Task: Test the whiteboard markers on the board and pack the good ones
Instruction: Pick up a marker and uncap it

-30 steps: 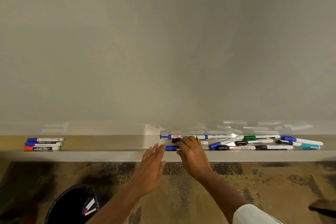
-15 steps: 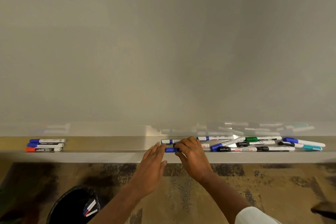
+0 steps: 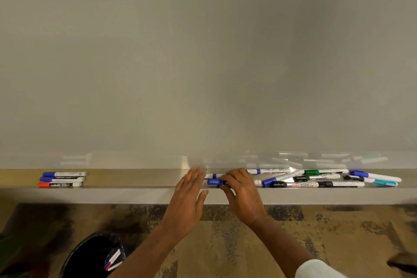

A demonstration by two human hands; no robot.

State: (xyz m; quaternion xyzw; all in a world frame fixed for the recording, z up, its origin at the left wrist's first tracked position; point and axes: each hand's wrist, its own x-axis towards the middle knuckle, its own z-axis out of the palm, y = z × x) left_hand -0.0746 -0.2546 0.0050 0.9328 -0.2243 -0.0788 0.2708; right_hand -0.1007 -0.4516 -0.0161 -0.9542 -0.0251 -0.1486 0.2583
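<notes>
Midway along the ledge (image 3: 135,179) under the board (image 3: 203,52), right hand (image 3: 243,196) curled over a blue marker (image 3: 214,182) lying flat there, gripping its barrel, blue end poking out leftward. Just beside that end, left hand (image 3: 189,196) flat with straight fingers, holding nothing. Rightward, a loose marker pile (image 3: 316,179); far left, three markers (image 3: 62,179) in a neat row; down on the floor, a black bin (image 3: 90,255) with a few markers inside.

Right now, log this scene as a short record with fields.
whiteboard: no marks visible
left hand: fingers straight, at the tray
right hand: grips blue-capped marker
left group: two blue, one red, side by side
right pile: mixed colours, jumbled
bin: holds a few markers
</notes>
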